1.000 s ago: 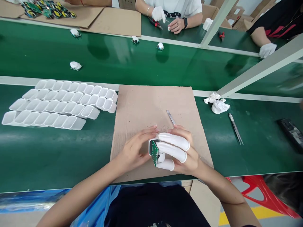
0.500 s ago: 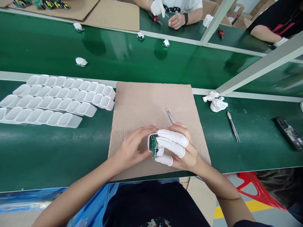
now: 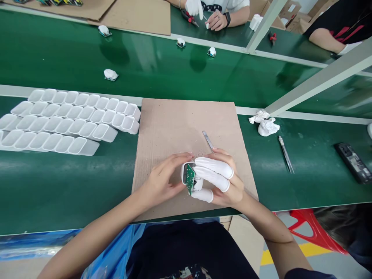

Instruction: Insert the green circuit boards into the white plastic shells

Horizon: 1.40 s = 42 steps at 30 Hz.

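My left hand (image 3: 164,178) is closed around a small white plastic case (image 3: 183,175) with a dark opening that faces right. White finger cots cover several fingers of my right hand (image 3: 222,176), which pinches a green circuit board (image 3: 190,179) with a white part behind it. The board stands on edge at the mouth of the case, tilted and overlapping it; how far it reaches inside cannot be seen. Beneath both hands lies a cardboard sheet (image 3: 186,120). Just beyond my right fingers rest metal tweezers (image 3: 207,140), their near end hidden by the hand.
Rows of white open cases (image 3: 66,124) stand at left. Crumpled white tissue (image 3: 267,126), a metal pen-like tool (image 3: 286,154) and a black device (image 3: 353,162) lie at right. Across the green belt (image 3: 151,73), carrying several small boards (image 3: 111,74), sits a co-worker (image 3: 217,19) beside pliers (image 3: 189,18).
The boards on the belt have shifted right. My hands stay nearly in place, with the circuit board turned slightly at the case's opening. The co-worker's hands have moved closer together.
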Tool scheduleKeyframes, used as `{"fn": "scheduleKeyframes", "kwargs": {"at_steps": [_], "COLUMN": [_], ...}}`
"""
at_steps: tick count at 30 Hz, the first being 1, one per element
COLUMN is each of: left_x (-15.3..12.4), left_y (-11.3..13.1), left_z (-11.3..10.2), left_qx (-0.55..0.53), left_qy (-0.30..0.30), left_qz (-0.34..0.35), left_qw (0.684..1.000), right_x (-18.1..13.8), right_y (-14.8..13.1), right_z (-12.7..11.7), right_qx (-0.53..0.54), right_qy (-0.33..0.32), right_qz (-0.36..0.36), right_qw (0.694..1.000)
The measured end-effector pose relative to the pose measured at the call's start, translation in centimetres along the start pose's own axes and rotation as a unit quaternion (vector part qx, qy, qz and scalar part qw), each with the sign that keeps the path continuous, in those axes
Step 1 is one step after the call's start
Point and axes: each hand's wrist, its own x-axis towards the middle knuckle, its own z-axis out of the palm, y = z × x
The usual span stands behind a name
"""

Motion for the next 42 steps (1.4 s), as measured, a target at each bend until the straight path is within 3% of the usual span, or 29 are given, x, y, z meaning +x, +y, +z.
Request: {"fn": "scheduleKeyframes", "kwargs": {"at_steps": [29, 42], "left_x": [-0.18, -0.26], "left_y": [-0.06, -0.08], "left_z": [0.18, 0.17], "left_qx": [-0.018, -0.001], "left_qy": [-0.007, 0.006], "left_qz": [-0.032, -0.022], "left_qw": [0.999, 1.0], "right_x": [0.25, 0.22], "right_y": [0.22, 0.42], "right_z": [0.15, 0.21], "right_qx": [0.025, 0.019], "right_qy": [-0.009, -0.065], "right_qz": [0.004, 0.013], "right_qw": [1.0, 0.998]}}
